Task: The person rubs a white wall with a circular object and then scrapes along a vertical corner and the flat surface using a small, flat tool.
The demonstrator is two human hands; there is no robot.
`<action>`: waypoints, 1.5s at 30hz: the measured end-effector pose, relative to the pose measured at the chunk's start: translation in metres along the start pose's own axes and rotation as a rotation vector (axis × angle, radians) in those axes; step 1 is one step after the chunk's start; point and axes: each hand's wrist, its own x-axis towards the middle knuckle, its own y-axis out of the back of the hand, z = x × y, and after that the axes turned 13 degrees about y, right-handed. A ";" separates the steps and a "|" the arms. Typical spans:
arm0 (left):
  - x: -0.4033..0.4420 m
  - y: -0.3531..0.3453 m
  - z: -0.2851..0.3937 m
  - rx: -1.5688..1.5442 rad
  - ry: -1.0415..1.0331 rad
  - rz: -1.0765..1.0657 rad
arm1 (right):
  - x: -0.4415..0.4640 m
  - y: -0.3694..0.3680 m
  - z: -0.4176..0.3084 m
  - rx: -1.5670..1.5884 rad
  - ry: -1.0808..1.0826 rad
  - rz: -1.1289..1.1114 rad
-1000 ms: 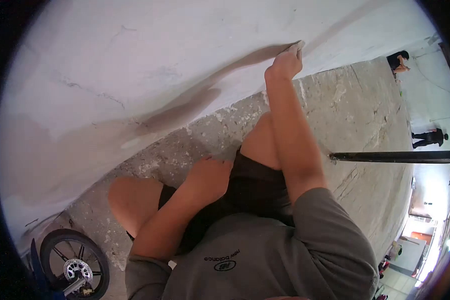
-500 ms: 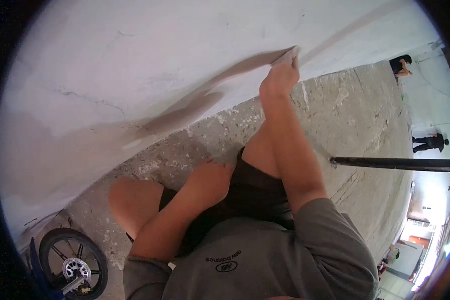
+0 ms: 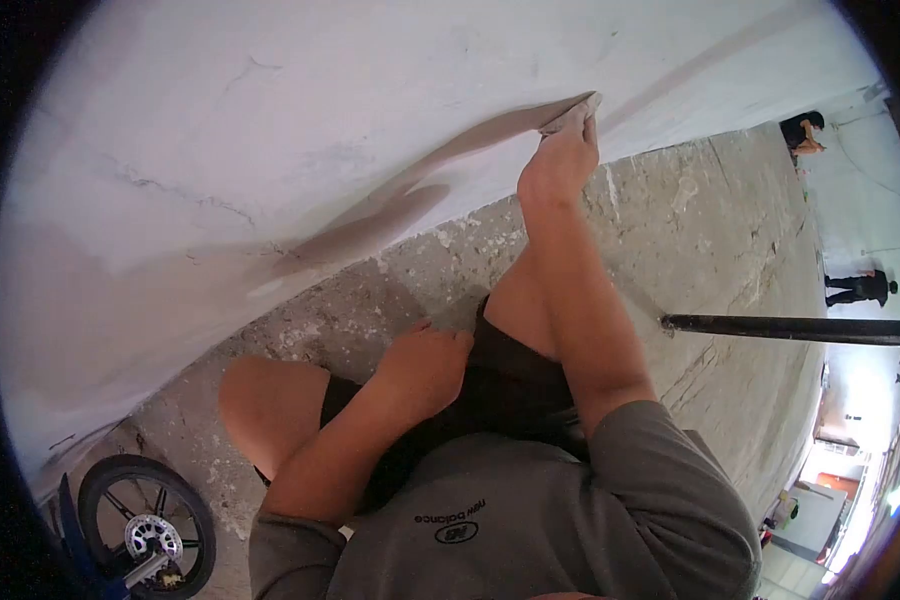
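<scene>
My right hand (image 3: 558, 165) reaches up to the white wall (image 3: 300, 110), near where it meets the floor. Its fingers are closed on a thin, greyish flat sheet (image 3: 551, 127) pressed against the wall surface; the fingers cover much of it, and I cannot tell its exact kind. A long shadow runs along the wall from that hand. My left hand (image 3: 425, 370) rests on my lap, against the dark shorts (image 3: 510, 385), fingers curled and partly hidden, with nothing visible in it.
Fine cracks (image 3: 195, 200) mark the wall. A motorbike wheel (image 3: 146, 528) stands at lower left. A dark pole (image 3: 790, 327) rises from the rough concrete floor (image 3: 710, 230) at right. Two other people, one crouching (image 3: 800, 132) and one standing (image 3: 858, 287), are farther off.
My right hand and wrist have shifted very slightly at the wall, still holding the thin sheet. My left hand has moved a little to the right on my lap.
</scene>
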 end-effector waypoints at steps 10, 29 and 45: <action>-0.002 -0.004 -0.003 0.008 -0.009 -0.016 | 0.006 0.000 -0.015 -0.018 -0.018 -0.051; 0.001 -0.009 -0.002 0.030 -0.015 0.000 | 0.001 -0.015 -0.016 -0.167 0.227 -0.058; -0.022 -0.013 0.007 0.051 -0.010 0.124 | -0.050 -0.024 -0.015 -0.176 0.298 -0.176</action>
